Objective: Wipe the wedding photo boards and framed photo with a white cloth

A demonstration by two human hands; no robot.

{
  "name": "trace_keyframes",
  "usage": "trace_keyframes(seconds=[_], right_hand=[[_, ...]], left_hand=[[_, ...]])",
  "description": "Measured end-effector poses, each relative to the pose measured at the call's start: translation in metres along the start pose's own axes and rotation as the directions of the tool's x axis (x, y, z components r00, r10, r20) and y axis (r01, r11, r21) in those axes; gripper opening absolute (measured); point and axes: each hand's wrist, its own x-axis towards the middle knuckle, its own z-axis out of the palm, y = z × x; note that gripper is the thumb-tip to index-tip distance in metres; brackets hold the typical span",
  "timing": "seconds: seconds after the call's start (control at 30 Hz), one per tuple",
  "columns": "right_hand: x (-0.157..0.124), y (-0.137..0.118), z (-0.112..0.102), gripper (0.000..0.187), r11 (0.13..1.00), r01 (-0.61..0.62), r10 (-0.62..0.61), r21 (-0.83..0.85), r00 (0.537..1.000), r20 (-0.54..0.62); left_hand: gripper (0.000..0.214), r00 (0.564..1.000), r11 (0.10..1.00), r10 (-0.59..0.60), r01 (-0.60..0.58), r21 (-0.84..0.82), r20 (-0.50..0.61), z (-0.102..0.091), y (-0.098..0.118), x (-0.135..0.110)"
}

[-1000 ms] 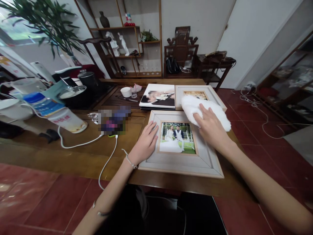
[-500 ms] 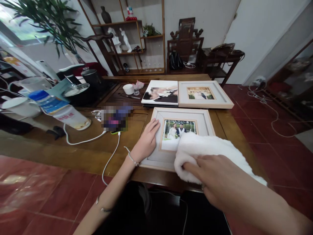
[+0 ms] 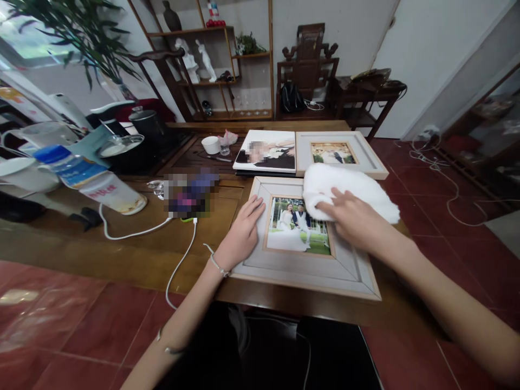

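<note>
A picture frame (image 3: pixel 274 273) with a pale mat lies flat before me. Inside it is a wedding photo (image 3: pixel 298 230) of two people outdoors. My left hand (image 3: pixel 240 235) rests on the frame's left edge, its fingers stretched out flat; the thumb is hidden. Bunched in my right hand (image 3: pixel 351 216) is a fluffy white cloth (image 3: pixel 349 187), with the fingers closed on it. The cloth covers the frame's upper right part and reaches past its far edge toward a second frame (image 3: pixel 368 157) behind.
A white-edged photo panel (image 3: pixel 264 154) lies beside the second frame. On the left stand a blue-capped bottle (image 3: pixel 95 181), a pot (image 3: pixel 122 149) and a small white cup (image 3: pixel 211 144). White cables (image 3: pixel 182 271) run across the wooden table's (image 3: pixel 154 260) front edge.
My right hand and the cloth have moved away from me, from the frame's lower right to its upper right, uncovering more of the photo. My left hand keeps its place on the frame.
</note>
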Motion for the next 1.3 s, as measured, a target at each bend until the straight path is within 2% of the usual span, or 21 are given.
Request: trace_keyframes(seconds=[0.1, 0.2, 0.23, 0.3, 0.37, 0.47, 0.6, 0.7, 0.8, 0.93, 0.97, 1.0, 1.1, 1.17, 1.3], right_hand=[[-0.033, -0.037, -0.020, 0.050, 0.996, 0.083, -0.084, 0.040, 0.996, 0.039], [-0.070, -0.074, -0.047, 0.055, 0.976, 0.187, -0.186, 0.108, 0.982, -0.015], [-0.079, -0.082, -0.056, 0.060, 0.975, 0.165, -0.175, 0.150, 0.983, 0.059], [-0.085, -0.092, -0.068, 0.062, 0.956, 0.183, -0.204, 0.229, 0.976, 0.075], [-0.077, -0.090, -0.069, 0.063, 0.952, 0.146, -0.178, 0.267, 0.979, 0.098], [-0.043, -0.066, -0.049, 0.065, 0.972, 0.029, -0.065, 0.232, 0.987, 0.149], [0.004, -0.017, -0.008, 0.068, 0.991, -0.121, 0.120, 0.051, 0.993, 0.018], [0.020, 0.004, 0.009, 0.065, 0.984, -0.179, 0.179, -0.013, 0.984, -0.023], [0.014, -0.005, 0.003, 0.063, 0.992, -0.125, 0.126, -0.014, 0.989, 0.072], [-0.018, -0.049, -0.031, 0.059, 0.997, -0.014, -0.003, 0.070, 0.971, 0.240], [-0.029, -0.062, -0.039, 0.060, 0.991, 0.051, -0.082, 0.122, 0.961, 0.264], [-0.039, -0.073, -0.047, 0.061, 0.979, 0.105, -0.150, 0.175, 0.952, 0.266], [-0.059, -0.096, -0.059, 0.063, 0.912, 0.268, -0.322, 0.309, 0.936, 0.141], [-0.057, -0.099, -0.058, 0.062, 0.893, 0.276, -0.329, 0.355, 0.939, 0.099], [-0.024, -0.076, -0.037, 0.066, 0.929, 0.125, -0.198, 0.348, 0.963, 0.184]], left_hand=[[0.054, 1.000, 1.000, -0.001, 0.001, -0.001, -0.015, 0.001, 0.000, 0.000], [0.055, 1.000, 1.000, 0.008, -0.008, -0.002, -0.026, 0.003, -0.002, -0.001], [0.055, 1.000, 1.000, 0.011, -0.011, -0.001, -0.028, 0.003, -0.002, -0.001], [0.055, 0.999, 1.000, 0.015, -0.015, 0.007, -0.030, 0.003, -0.003, -0.001], [0.055, 1.000, 1.000, 0.016, -0.016, 0.013, -0.024, 0.002, -0.004, -0.001], [0.055, 1.000, 1.000, 0.016, -0.016, 0.010, -0.006, 0.001, -0.003, -0.001], [0.054, 1.000, 1.000, 0.016, -0.016, 0.017, 0.000, 0.001, -0.002, -0.001], [0.053, 1.000, 1.000, 0.019, -0.019, 0.020, -0.003, 0.002, -0.003, -0.001], [0.053, 0.999, 1.000, 0.023, -0.023, 0.016, -0.022, 0.003, -0.004, -0.001], [0.052, 0.999, 1.000, 0.025, -0.024, 0.019, -0.041, 0.004, -0.006, -0.001], [0.052, 0.999, 0.999, 0.026, -0.025, 0.021, -0.037, 0.004, -0.006, -0.001], [0.052, 0.999, 0.999, 0.027, -0.026, 0.022, -0.032, 0.003, -0.006, -0.001], [0.054, 0.999, 1.000, 0.029, -0.028, 0.009, -0.027, 0.002, -0.006, -0.001], [0.055, 0.999, 1.000, 0.030, -0.030, -0.002, -0.025, 0.001, -0.005, -0.001], [0.055, 0.999, 0.999, 0.037, -0.037, -0.007, -0.004, -0.001, -0.005, -0.002]])
